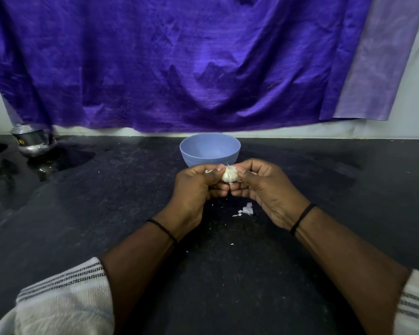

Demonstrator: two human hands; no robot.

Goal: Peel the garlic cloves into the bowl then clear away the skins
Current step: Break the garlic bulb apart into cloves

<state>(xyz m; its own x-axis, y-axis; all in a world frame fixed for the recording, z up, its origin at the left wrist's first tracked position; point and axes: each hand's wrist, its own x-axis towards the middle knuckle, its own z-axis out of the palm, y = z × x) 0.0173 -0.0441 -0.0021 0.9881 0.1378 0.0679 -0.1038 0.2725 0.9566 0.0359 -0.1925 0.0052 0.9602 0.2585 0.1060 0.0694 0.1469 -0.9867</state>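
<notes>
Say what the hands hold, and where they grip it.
Both the left hand and right hand pinch one garlic bulb by its sides, thumbs on top.

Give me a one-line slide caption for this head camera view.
Both hands hold garlic before an empty blue bowl, skins on the dark counter.

Both hands (230, 187) pinch a garlic bulb (229, 174) before the blue bowl (209, 151).

Home kitchen, dark stone counter (82, 213), steel pot (33, 143), blue bowl (209, 151)
</notes>
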